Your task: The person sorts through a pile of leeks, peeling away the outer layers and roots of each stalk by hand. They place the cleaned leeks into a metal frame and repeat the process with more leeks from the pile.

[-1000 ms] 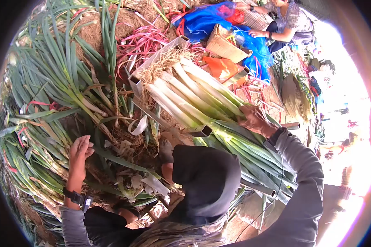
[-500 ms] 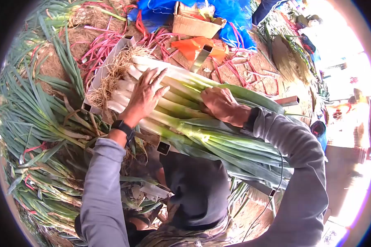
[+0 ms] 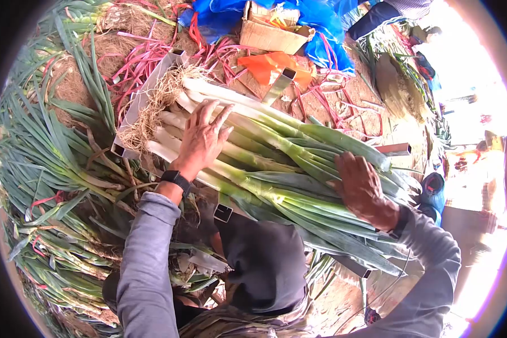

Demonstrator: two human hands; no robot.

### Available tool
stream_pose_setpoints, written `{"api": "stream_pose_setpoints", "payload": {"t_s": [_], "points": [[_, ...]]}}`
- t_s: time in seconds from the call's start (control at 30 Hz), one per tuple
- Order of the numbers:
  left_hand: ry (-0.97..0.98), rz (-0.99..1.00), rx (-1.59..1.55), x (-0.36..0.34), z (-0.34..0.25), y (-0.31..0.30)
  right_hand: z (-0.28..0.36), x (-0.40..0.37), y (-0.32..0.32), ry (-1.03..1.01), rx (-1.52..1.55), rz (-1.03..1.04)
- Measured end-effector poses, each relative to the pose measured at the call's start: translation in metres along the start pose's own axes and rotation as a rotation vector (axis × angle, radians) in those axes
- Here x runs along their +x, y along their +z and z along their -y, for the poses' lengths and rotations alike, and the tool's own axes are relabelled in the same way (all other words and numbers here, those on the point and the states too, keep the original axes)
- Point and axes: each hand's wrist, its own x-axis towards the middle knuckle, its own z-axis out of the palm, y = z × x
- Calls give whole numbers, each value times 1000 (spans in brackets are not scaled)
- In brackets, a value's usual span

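Observation:
A row of leeks (image 3: 248,121) lies side by side in a metal rack, with stringy roots (image 3: 146,115) bunched at the left end and green leaves fanning out to the right. My left hand (image 3: 203,135) rests over the white stalks near the roots, fingers apart. Farther right, my right hand (image 3: 361,188) lies flat on the green leaves (image 3: 321,211) with its fingers stretched out. Neither hand is wrapped round a stalk. Square tube ends of the rack (image 3: 223,212) show along the near side.
Loose leeks (image 3: 45,163) are heaped at the left. Pink ties (image 3: 143,59), an orange plastic piece (image 3: 273,67), a cardboard box (image 3: 270,36) and blue sheeting (image 3: 327,34) lie beyond the rack. Another person's leg (image 3: 374,19) shows at the top right.
My right hand has moved right, from a closed grip among the stalks to lying flat on the leaves. The left hand has stayed nearly in place over the white stalks.

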Motion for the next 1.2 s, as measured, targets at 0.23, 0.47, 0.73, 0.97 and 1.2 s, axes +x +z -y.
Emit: {"api": "stream_pose_setpoints", "payload": {"t_s": [0.23, 0.47, 0.73, 0.97, 1.2], "points": [[-30, 8, 58, 0, -7, 2, -19, -5, 56, -6, 178, -134], [-32, -3, 104, 0, -2, 15, -21, -3, 73, -24, 180, -221], [-168, -488, -125, -53, -2, -63, -5, -18, -36, 105, 328, 5], [-755, -485, -506, -239, 5, -190, 129, -25, -186, -54, 1076, 469], [-1014, -1236, -1016, -413, 40, -352, 357, 82, -214, -520, 966, 676]]}}
